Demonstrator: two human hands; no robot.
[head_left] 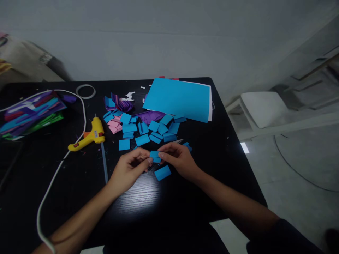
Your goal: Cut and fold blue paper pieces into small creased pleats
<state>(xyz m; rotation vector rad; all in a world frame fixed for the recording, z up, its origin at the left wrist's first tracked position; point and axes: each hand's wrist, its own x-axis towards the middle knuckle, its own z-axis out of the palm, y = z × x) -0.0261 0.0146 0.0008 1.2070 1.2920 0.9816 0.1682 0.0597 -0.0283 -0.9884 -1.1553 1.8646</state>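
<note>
Between my two hands is a small blue paper piece (155, 159) with a crease or overlap across it. My left hand (132, 165) pinches its left edge between thumb and fingers. At its right edge my right hand (178, 157) is closed, thumb on top. Just below lies another folded blue paper piece (162, 173) on the black table. Beyond the hands spreads a pile of cut and folded blue paper pieces (143, 140). The tip of a pointed blade, perhaps scissors (179, 141), shows behind my right hand, the rest hidden.
A yellow glue gun (90, 135) with a glue stick and white cord (57, 173) lies left. Blue sheets (180, 98) are at the back right. Pink (115, 124) and purple paper (149, 116), a tape ring (85, 91) and a colourful paper bundle (31, 113) lie around. A white chair (265, 107) stands right.
</note>
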